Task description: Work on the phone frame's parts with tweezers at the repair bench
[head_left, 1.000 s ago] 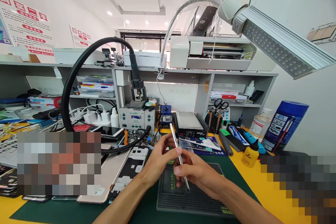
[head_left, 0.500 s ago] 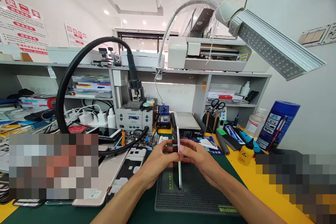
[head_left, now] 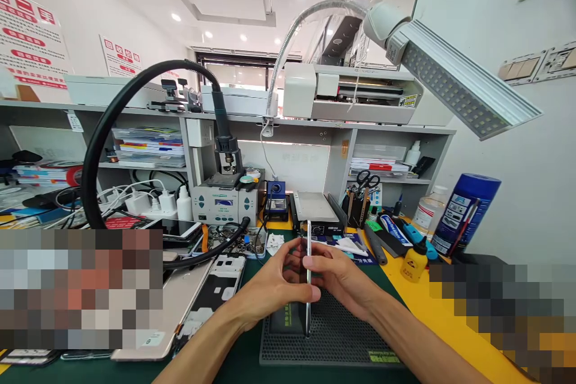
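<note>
Head view shows a phone (head_left: 308,319) held edge-on and nearly upright over the left half of the grey mat (head_left: 337,336); whether its lower end touches the mat, I cannot tell. The left hand (head_left: 267,288) holds it with the thumb across the near edge and fingers curled at the left side. The right hand (head_left: 344,276) grips it higher, thumb on the same edge. A yellow bottle (head_left: 413,263) stands on the counter (head_left: 425,300), beyond the right edge of the green sheet (head_left: 245,351).

In my judgement, this is a handling step: the phone is taken up and turned on its edge, no tool is visible in the hands, and it is not yet released. Both faces are hardly visible, so I cannot say if it is opened.

Compared with one second ago, the phone has changed from slanted to almost straight, and the left thumb is lower.
</note>
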`<state>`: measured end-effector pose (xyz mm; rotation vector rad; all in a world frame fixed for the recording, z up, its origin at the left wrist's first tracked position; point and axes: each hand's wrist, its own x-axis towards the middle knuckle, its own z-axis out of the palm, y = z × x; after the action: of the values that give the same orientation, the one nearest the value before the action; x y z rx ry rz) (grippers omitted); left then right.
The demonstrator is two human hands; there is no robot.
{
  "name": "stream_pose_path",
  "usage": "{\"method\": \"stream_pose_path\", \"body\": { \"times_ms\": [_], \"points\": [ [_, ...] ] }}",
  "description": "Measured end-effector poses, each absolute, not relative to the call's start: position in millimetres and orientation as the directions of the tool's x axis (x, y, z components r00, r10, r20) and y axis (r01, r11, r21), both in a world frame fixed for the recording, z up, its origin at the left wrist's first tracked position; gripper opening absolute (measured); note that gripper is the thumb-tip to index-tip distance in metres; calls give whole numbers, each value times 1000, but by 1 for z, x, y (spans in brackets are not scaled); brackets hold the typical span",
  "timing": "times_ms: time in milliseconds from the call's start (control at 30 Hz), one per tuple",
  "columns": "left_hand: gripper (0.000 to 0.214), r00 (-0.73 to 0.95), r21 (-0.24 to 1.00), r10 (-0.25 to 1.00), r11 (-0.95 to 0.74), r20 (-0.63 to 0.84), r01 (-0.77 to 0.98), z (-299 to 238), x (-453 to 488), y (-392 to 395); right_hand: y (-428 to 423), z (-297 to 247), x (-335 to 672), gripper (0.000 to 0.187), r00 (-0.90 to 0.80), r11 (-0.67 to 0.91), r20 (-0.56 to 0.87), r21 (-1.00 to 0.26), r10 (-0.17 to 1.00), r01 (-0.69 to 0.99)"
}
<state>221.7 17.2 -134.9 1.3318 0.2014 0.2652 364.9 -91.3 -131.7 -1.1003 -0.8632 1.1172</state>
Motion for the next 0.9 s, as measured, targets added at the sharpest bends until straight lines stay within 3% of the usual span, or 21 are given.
{"method": "stream_pose_path", "body": {
  "times_ms": [900],
  "points": [
    [86,954,975,297,201,28,-92,-138,223,20,-91,-134,367,37,229,86,36,-973,973,-213]
  ]
}}
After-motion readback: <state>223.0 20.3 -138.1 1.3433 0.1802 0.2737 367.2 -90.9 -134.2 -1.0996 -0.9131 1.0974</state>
